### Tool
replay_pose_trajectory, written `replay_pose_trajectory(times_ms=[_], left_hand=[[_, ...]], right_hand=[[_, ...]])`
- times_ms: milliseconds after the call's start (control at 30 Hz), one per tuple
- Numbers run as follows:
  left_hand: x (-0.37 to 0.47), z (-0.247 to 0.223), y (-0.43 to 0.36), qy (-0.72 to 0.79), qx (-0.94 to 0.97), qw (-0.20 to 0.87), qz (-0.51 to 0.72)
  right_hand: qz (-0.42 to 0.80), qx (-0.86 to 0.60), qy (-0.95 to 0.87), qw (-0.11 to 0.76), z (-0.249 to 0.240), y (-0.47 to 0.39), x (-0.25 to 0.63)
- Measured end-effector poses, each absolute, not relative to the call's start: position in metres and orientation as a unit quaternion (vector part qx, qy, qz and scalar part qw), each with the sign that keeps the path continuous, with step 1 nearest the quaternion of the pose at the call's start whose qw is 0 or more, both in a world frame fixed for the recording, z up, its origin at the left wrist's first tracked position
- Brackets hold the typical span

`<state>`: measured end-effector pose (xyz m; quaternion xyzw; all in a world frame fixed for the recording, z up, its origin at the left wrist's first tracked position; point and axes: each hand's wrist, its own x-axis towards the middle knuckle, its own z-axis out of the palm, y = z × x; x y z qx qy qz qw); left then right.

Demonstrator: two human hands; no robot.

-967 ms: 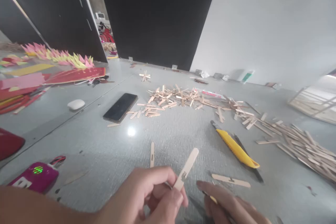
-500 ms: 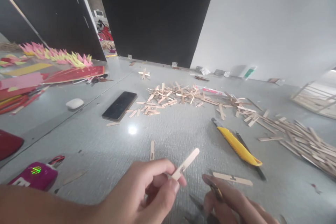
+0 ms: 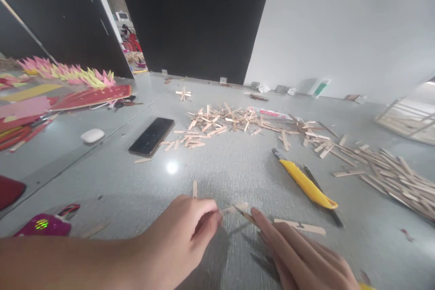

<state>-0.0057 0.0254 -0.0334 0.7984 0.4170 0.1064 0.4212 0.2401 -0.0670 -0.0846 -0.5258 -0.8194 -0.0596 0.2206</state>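
stick (image 3: 234,209) lowered flat since before | left hand (image 3: 185,235) grip pinching it | right hand (image 3: 302,256) grip unclear

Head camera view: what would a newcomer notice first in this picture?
First, the two hands at the bottom: the left hand pinches a small wooden stick, and the right hand brings a thin blade to it. Next, the yellow cutter lying to the right on the grey floor. Behind it, wooden sticks lie scattered beside a black phone.
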Motion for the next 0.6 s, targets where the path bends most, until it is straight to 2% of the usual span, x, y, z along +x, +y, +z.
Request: replay_pose_trajectory(times_ms=[133,200,300,400,467,600], left_hand=[[-0.001,-0.026,0.028,0.372,0.82,0.426,0.091],[0.001,-0.022,0.03,0.352,0.814,0.45,0.107],[0.002,-0.023,0.031,0.336,0.757,0.541,0.146],[0.008,-0.031,0.029,0.317,0.651,0.665,0.184],[0.014,-0.038,0.027,0.311,0.59,0.719,0.195],[0.021,-0.043,0.025,0.339,0.558,0.729,0.204]], right_hand=[[0.054,-0.563,-0.764,0.311,-0.08,-0.055,0.233],[0.15,-0.572,-0.749,0.3,-0.073,-0.052,0.227],[0.289,-0.618,-0.685,0.257,-0.064,-0.052,0.218],[0.416,-0.644,-0.578,0.281,-0.062,-0.054,0.211],[0.455,-0.637,-0.54,0.309,-0.065,-0.054,0.207],[0.45,-0.636,-0.531,0.335,-0.069,-0.052,0.204]])
